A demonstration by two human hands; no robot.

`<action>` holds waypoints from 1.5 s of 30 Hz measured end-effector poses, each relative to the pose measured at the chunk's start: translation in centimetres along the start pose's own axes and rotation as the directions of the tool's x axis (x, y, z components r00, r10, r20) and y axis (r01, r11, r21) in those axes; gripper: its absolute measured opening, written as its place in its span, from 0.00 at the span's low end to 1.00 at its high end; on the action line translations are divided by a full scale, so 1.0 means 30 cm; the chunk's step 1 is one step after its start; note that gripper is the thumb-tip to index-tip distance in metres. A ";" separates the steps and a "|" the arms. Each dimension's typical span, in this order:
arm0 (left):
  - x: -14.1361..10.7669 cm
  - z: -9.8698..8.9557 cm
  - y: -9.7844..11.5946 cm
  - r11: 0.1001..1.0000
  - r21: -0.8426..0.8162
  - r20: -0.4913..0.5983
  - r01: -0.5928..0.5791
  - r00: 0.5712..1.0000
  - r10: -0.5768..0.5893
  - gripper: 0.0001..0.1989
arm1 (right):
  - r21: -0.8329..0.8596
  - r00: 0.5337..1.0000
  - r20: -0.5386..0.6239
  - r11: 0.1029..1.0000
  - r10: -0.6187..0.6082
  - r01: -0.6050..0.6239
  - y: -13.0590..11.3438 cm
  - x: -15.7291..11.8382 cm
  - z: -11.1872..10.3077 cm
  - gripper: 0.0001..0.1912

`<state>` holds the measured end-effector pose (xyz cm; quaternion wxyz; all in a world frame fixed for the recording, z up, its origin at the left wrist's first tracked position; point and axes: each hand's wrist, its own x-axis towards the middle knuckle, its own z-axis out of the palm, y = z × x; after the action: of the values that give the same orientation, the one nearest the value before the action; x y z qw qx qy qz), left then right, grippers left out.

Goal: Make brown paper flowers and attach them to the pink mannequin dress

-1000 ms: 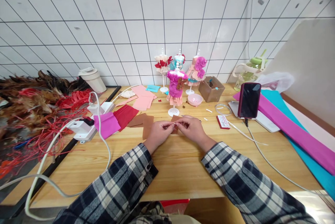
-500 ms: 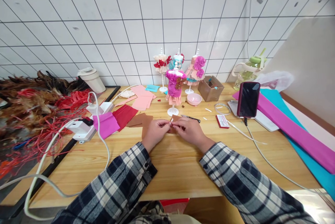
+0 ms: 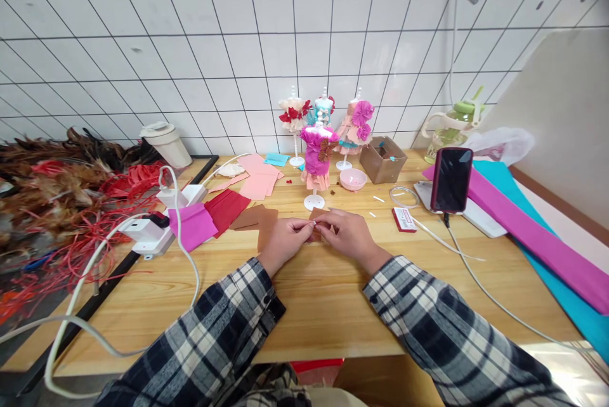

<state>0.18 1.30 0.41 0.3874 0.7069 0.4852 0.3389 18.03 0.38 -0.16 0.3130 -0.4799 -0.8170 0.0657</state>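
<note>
Background: white tiled wall [image 3: 200, 52] with dark grid lines, behind a wooden bench [image 3: 328, 293].
Left hand [image 3: 284, 243]: fingers pinched together on a small brown paper piece [image 3: 316, 233], held just above the bench at its middle.
Right hand [image 3: 349, 234]: fingertips closed on the same piece from the other side, meeting the left hand; a tiny pale object sits at the pinch, too small to identify, possibly a pin.
Sleeves: both forearms in dark plaid.
Behind the hands: small dress form in magenta paper [image 3: 316, 160] on a white stand, three more forms nearer the wall.
Left of the hands: brown paper sheets [image 3: 259, 220], red paper [image 3: 227, 206], magenta paper [image 3: 193, 224], pink paper [image 3: 259, 180], white power adapters with cable [image 3: 151, 232], feathers and red strips [image 3: 57, 191].
Right of the hands: pink bowl [image 3: 353, 179], cardboard box [image 3: 383, 159], phone [image 3: 451, 180] standing upright, long purple and teal paper rolls [image 3: 547, 242].
</note>
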 end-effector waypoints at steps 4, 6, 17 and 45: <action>-0.003 0.005 -0.004 0.998 0.043 -0.033 -0.035 0.999 0.037 0.13 | 0.029 1.000 -0.015 1.000 0.010 -0.009 0.000 -0.001 -0.001 0.09; -0.003 0.012 -0.008 0.998 0.044 -0.045 -0.039 0.998 0.041 0.11 | 0.043 1.000 -0.022 0.999 0.022 -0.022 -0.002 -0.001 0.001 0.08; 0.009 0.011 -0.025 0.971 -0.235 -0.061 -0.042 0.998 0.029 0.08 | 0.574 0.886 -0.020 0.731 0.463 -0.369 0.018 0.028 0.039 0.09; 0.016 -0.018 -0.043 0.226 -0.935 0.240 0.275 0.956 -0.170 0.05 | 0.711 0.599 -0.419 0.657 0.683 -0.252 0.210 0.104 -0.168 0.15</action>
<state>-0.70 2.16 -0.42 0.8002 0.2636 0.2576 0.4731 24.52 5.33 2.67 0.6785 -0.5572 -0.4227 0.2247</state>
